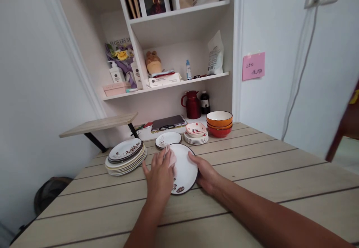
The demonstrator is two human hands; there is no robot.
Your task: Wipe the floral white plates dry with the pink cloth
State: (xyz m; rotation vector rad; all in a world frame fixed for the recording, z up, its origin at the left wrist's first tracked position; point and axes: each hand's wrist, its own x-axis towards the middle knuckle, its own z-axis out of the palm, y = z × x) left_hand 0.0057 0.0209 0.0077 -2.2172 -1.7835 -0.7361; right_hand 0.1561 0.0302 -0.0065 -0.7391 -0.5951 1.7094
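Note:
A white plate (185,167) with a dark rim and brown leaf pattern is tilted up above the table. My right hand (206,173) grips its right edge, thumb on the face and fingers behind. My left hand (161,173) presses a pale pink cloth (171,158) against the left part of the plate, its thumb sticking out to the left. Behind this plate lie similar patterned plates (167,139). To the left stands a taller stack of plates (126,158), dark-rimmed ones on top of white ones.
On the wooden table (252,188), small dishes with a square bowl (195,129) stand at the back, beside stacked orange and red bowls (219,123). Behind are a red jug (192,105), a dark bottle (205,103) and a laptop (168,123). A small raised shelf (99,124) stands back left.

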